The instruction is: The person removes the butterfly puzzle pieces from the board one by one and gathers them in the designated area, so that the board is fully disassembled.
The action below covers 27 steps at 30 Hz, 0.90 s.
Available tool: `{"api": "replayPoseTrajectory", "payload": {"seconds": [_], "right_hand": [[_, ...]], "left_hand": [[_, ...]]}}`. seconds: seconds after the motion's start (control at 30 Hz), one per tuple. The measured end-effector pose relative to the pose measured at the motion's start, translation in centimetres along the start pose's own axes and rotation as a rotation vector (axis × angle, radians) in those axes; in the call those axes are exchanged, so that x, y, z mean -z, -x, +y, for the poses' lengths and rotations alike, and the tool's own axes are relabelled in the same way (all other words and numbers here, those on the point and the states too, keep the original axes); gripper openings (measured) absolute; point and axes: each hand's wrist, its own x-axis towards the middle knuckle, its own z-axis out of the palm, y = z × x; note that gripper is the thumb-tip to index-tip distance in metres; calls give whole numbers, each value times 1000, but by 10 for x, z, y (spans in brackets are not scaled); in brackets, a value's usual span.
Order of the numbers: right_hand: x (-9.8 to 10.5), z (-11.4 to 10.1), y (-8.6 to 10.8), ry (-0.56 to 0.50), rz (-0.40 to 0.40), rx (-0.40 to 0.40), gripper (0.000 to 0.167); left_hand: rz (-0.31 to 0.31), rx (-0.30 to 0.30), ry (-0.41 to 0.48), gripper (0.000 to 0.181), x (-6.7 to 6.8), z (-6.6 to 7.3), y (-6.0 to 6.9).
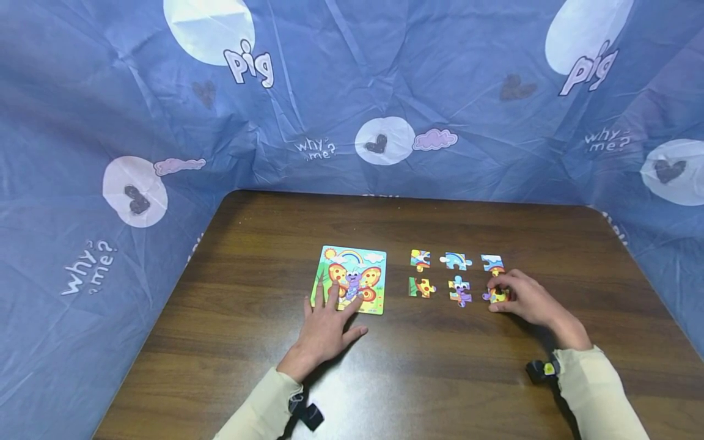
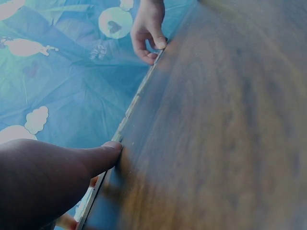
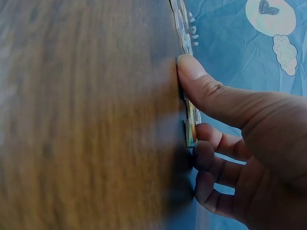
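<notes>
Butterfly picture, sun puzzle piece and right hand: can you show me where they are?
Butterfly picture (image 1: 354, 278), head view: on the butterfly's face.
Sun puzzle piece (image 1: 420, 259), head view: middle of its printed side.
Right hand (image 1: 530, 300), head view: back of the hand.

Blue printed cloth surrounds a brown wooden table.

Square purple-butterfly board: flat, face up, nearer worktop's left edge than right. Five jigsaw pieces: flat, apart, nearer right edge. Sixth piece: between right hand's thumb and fingers.
</notes>
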Motion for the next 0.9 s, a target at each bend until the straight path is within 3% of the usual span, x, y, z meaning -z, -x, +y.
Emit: {"api": "replayPoseTrajectory", "payload": {"seconds": [0.63, 0.9], "right_hand": [[-4, 6, 0, 2, -2, -38, 43], [-3, 4, 0, -5, 9, -39, 44]], "left_hand": [[20, -9, -17, 62, -1, 0, 0], [6, 6, 18, 62, -1, -1, 0]]}}
